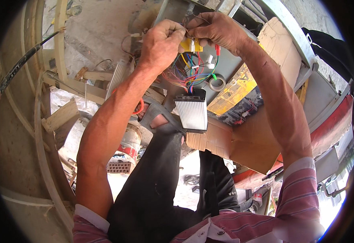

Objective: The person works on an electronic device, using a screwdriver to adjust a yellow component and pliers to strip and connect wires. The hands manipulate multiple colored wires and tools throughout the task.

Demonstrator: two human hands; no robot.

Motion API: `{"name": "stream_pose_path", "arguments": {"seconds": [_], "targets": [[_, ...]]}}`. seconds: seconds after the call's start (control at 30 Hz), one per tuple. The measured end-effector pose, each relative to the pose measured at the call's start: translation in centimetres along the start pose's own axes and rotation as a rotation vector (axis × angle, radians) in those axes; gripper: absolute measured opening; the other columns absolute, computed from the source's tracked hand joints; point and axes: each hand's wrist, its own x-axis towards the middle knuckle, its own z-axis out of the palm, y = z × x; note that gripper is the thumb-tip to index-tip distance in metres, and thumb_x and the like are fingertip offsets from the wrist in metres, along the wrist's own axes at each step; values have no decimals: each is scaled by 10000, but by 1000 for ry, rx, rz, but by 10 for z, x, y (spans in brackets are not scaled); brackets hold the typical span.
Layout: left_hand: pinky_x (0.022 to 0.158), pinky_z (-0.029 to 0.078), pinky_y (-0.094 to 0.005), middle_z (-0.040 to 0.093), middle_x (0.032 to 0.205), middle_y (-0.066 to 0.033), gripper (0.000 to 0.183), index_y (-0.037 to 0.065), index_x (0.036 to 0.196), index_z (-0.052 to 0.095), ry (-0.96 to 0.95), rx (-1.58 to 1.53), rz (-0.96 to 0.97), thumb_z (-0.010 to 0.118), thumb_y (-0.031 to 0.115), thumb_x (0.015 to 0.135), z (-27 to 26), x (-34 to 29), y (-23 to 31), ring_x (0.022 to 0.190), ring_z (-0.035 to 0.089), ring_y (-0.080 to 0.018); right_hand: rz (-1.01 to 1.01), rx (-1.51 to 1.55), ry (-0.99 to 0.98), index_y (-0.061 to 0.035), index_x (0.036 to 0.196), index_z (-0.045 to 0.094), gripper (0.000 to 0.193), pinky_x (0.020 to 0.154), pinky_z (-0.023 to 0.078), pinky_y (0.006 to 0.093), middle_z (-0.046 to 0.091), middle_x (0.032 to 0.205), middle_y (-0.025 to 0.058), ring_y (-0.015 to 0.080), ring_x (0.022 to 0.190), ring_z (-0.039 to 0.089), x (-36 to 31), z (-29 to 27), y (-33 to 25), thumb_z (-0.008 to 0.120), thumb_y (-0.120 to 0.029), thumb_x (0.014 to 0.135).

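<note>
My left hand (161,45) and my right hand (218,32) meet at the top middle, fingertips almost touching. Both are closed in a pinch on a thin wire (186,29), partly hidden by the fingers. Just beneath them is a yellow piece (192,44) with a white connector in front. A bundle of coloured wires (192,75) runs down from there into a silver finned metal box (192,114), which looks like a motor controller. White plug connectors (209,65) and a red connector (217,50) hang beside the bundle.
A tape roll (217,84) lies right of the wires, near a yellow panel (235,91) and a dark battery-like block. Cardboard (254,141) spreads below it. A metal frame (286,28) runs along the upper right. Wooden pieces (61,115) and a bucket (129,141) stand left.
</note>
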Motion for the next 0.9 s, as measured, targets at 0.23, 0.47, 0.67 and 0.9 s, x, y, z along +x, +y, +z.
{"name": "stream_pose_path", "arguments": {"seconds": [0.23,0.47,0.67,0.9], "targets": [[574,502,-260,714,856,-46,165,7,1106,671,-17,95,79,623,157,1055,-4,0,-6,672,662,-95,-103,-66,118,-25,1002,771,248,789,591,291,769,919,48,127,832,717,0,11,10,816,-204,835],[601,515,-264,711,848,-45,169,-13,1108,667,-32,133,144,608,138,1061,-7,1,-12,672,658,-101,-125,-97,133,-33,1027,785,261,801,591,291,786,929,47,119,848,722,1,12,16,809,-204,832],[661,562,-328,724,861,-75,124,18,1104,679,26,372,330,627,107,1034,-9,1,-6,701,699,-175,-120,-63,133,-35,1027,795,245,807,584,292,792,932,39,113,838,710,-2,14,16,785,-179,829],[728,574,-430,736,935,-138,124,35,1074,690,-37,739,605,691,111,976,-17,10,11,799,710,-369,-134,-150,140,-34,1009,780,232,816,575,308,783,914,45,120,832,701,-6,14,18,766,-192,840]]}}
